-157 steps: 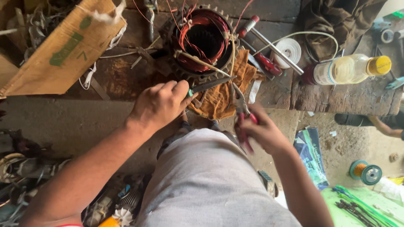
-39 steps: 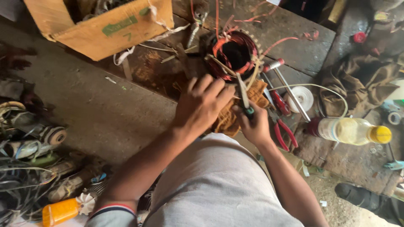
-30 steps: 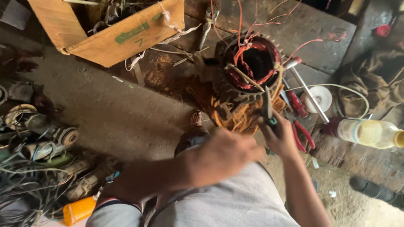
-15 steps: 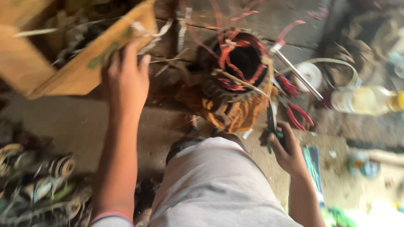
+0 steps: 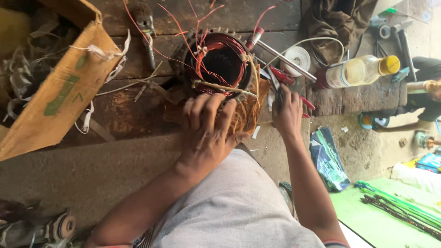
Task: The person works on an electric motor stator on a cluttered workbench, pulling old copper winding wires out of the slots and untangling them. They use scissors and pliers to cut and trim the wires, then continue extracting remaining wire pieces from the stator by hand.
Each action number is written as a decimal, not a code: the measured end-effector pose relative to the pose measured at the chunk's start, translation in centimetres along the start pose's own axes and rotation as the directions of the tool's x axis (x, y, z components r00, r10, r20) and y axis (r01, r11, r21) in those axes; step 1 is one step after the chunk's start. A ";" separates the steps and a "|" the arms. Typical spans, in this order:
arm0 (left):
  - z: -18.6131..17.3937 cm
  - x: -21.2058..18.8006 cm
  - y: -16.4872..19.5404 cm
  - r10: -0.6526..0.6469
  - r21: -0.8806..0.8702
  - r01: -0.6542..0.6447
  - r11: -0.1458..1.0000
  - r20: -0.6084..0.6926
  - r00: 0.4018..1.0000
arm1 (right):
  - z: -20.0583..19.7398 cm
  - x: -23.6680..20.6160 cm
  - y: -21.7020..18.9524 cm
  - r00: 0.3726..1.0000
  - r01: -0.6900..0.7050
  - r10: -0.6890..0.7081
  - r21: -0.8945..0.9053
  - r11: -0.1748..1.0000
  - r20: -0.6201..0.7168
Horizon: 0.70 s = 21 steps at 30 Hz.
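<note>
Stator [image 5: 220, 64] winding, binding step.
Left hand [image 5: 206, 131] flat, open on coils; right hand [image 5: 287, 115] clenched around tool [image 5: 277, 94]; next needs steady threading.

The big brown left hand [image 5: 205, 133] covers the near side of the round motor part wound with shiny red copper wire [image 5: 219, 64]. The right hand [image 5: 287, 117] wraps around a thin dark tool [image 5: 277, 92], so its handle is hidden. The tan cardboard box [image 5: 55, 96] is cut off at the left edge. A person's arm with a gold bangle [image 5: 425, 87] runs off the right edge.
</note>
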State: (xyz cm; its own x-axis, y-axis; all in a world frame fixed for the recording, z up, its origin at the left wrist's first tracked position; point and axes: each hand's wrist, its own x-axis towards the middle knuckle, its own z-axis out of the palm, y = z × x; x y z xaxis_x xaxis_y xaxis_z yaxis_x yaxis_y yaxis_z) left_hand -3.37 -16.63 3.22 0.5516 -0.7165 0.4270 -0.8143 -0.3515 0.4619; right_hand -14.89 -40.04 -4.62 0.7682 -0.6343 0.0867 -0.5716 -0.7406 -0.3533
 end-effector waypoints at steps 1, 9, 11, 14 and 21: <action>0.9 -0.3 -0.2 -0.013 0.033 0.014 0.999 -0.033 0.999 | -0.1 0.9 -0.2 0.998 -0.059 0.059 0.020 0.998 0.018; 3.9 -2.3 -1.1 -0.123 -0.192 0.088 0.978 -0.180 0.976 | -0.6 6.0 -4.2 0.977 -0.154 -0.036 0.811 0.565 0.211; 4.3 -2.5 -1.2 -0.122 -0.247 0.084 0.965 -0.142 0.982 | -0.5 6.6 -5.8 0.953 -0.204 -0.173 0.949 0.241 0.248; 4.6 -2.9 -1.5 -0.129 -0.326 0.090 0.941 -0.100 0.987 | -0.1 6.4 -7.5 0.942 -0.180 -0.246 0.963 0.200 0.227; 0.8 -2.5 -5.4 0.044 -0.375 -0.048 0.926 -0.019 0.999 | 0.1 1.4 -7.1 0.977 -0.083 -0.157 0.940 0.332 0.141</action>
State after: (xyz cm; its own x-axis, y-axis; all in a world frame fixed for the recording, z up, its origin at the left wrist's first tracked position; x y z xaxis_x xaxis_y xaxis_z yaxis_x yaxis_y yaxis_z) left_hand -0.49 -13.41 -1.04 0.5187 -0.7198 0.4613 -0.7124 -0.0657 0.6987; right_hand -9.73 -35.67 -2.08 0.8816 -0.4720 0.0086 0.0176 0.0148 -0.9997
